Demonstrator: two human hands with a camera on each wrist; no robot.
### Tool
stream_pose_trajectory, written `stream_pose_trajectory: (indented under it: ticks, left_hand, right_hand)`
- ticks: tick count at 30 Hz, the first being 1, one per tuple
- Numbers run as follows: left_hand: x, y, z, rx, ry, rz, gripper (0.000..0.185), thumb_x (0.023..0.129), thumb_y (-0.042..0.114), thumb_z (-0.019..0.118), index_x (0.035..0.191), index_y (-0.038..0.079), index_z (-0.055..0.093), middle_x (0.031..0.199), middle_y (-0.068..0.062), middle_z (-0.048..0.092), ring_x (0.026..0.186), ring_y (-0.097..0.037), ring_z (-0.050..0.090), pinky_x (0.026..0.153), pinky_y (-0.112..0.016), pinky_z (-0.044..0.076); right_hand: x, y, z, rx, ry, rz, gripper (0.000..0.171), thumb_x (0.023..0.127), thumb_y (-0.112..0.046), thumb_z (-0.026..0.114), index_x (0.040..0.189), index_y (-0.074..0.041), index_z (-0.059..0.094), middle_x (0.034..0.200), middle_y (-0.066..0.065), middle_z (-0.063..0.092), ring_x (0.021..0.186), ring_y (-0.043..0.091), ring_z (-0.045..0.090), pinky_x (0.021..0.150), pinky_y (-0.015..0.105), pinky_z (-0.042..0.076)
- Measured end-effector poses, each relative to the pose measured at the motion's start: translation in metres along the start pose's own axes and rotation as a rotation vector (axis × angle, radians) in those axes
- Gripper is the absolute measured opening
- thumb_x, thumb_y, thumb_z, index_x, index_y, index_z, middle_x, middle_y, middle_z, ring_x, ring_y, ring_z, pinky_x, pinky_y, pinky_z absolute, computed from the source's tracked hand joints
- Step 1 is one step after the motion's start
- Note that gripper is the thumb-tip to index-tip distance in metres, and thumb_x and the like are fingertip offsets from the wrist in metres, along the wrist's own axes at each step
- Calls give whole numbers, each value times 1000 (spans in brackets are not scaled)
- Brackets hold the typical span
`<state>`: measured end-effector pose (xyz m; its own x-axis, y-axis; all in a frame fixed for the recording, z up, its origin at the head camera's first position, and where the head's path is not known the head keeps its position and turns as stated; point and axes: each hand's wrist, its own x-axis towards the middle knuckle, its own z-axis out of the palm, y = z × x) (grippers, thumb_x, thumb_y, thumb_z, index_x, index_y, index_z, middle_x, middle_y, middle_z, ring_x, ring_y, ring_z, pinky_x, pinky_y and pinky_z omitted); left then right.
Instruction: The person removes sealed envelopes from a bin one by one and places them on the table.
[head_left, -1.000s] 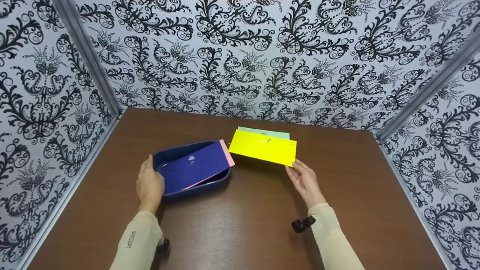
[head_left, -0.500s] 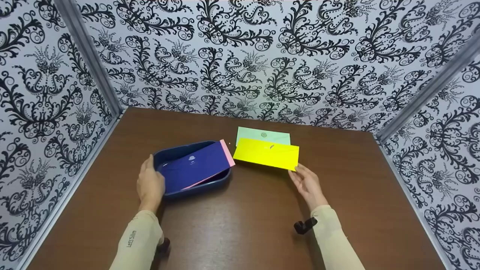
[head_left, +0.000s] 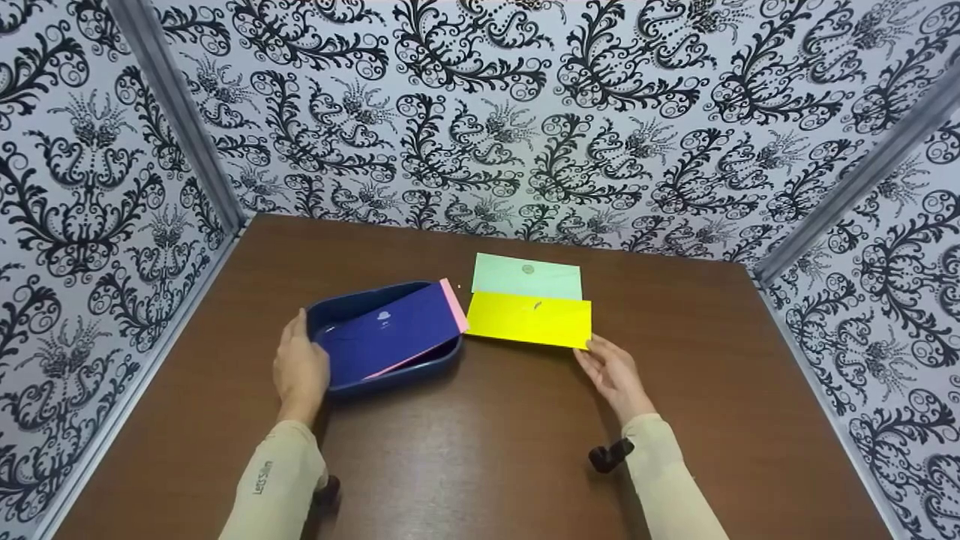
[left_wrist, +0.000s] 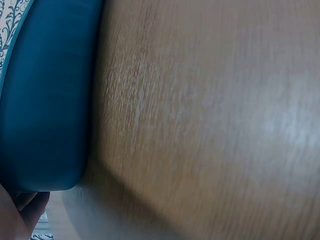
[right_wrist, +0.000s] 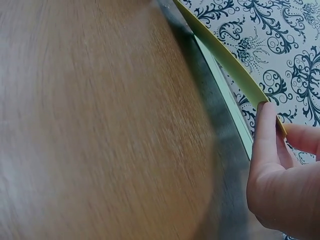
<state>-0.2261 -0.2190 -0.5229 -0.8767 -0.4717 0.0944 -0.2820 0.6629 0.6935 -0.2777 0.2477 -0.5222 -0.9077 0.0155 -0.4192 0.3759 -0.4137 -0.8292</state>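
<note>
My right hand [head_left: 613, 377] pinches the near right corner of a yellow envelope [head_left: 529, 321]. In the right wrist view this yellow envelope [right_wrist: 235, 66] is tilted, its held end raised off the table. A mint-green envelope [head_left: 517, 274] lies on the table behind it, partly covered by it in the head view. My left hand [head_left: 301, 367] grips the left end of a blue plastic basin [head_left: 390, 386]. A dark blue envelope [head_left: 397, 330] leans in the basin, its right end over the rim. Under it a pink envelope [head_left: 454, 306] shows only as a strip along the edges.
The brown wooden table [head_left: 465, 465] stretches toward the viewer. White walls [head_left: 495, 142] with black scrollwork close off the back and both sides. A dark wrist camera [head_left: 611, 455] is strapped below the right hand.
My right hand has drawn the yellow envelope nearer, exposing more of the mint-green envelope behind it. The left hand and basin have stayed in place.
</note>
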Motion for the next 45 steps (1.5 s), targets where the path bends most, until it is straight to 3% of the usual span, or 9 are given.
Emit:
stream_pose_trajectory:
  ticks: [12, 18, 28, 37, 42, 45]
  left_hand:
    - [-2, -1, 0, 0, 1, 19, 62, 94, 2, 39, 155, 7, 33, 157, -19, 38, 127, -49, 51, 99, -61, 45]
    - [-1, -1, 0, 1, -3, 12, 62, 95, 2, 40, 156, 7, 32, 157, -19, 38, 130, -48, 50, 103, -61, 43]
    - [0, -1, 0, 1, -7, 1, 61, 96, 3, 39, 156, 8, 32, 158, -18, 38, 129, -48, 50, 103, -61, 44]
    - [0, 0, 0, 7, -10, -6, 62, 96, 3, 39, 157, 9, 31, 158, -17, 38, 127, -49, 51, 101, -61, 44]
    - [0, -1, 0, 8, -8, -8, 62, 95, 3, 37, 157, 10, 31, 158, -16, 38, 117, -51, 57, 93, -61, 48]
    - [0, -1, 0, 4, -10, -9, 62, 96, 2, 38, 157, 10, 31, 158, -17, 38, 118, -51, 56, 95, -61, 47]
  right_hand:
    - [0, 5, -2, -34, 3, 4, 58, 101, -5, 52, 154, 4, 29, 103, -1, 64, 88, 11, 69, 91, 22, 57]
    - [0, 6, -2, -50, -3, 17, 59, 101, -5, 53, 153, 5, 29, 105, -1, 65, 91, 11, 69, 92, 24, 56]
    - [1, 5, -1, -61, 25, 34, 60, 101, -7, 53, 155, 3, 28, 127, 8, 52, 91, 11, 68, 94, 24, 55]
    - [2, 4, -4, -71, 23, 33, 55, 102, -9, 51, 152, 5, 32, 101, 2, 68, 92, 14, 71, 92, 25, 57]
    - [3, 5, -7, -104, 18, 24, 52, 103, -12, 51, 151, 4, 36, 116, 7, 65, 99, 14, 70, 97, 25, 55]
    - [3, 5, -9, -104, 17, 25, 53, 103, -13, 50, 151, 4, 34, 122, 9, 63, 100, 14, 70, 98, 25, 54]
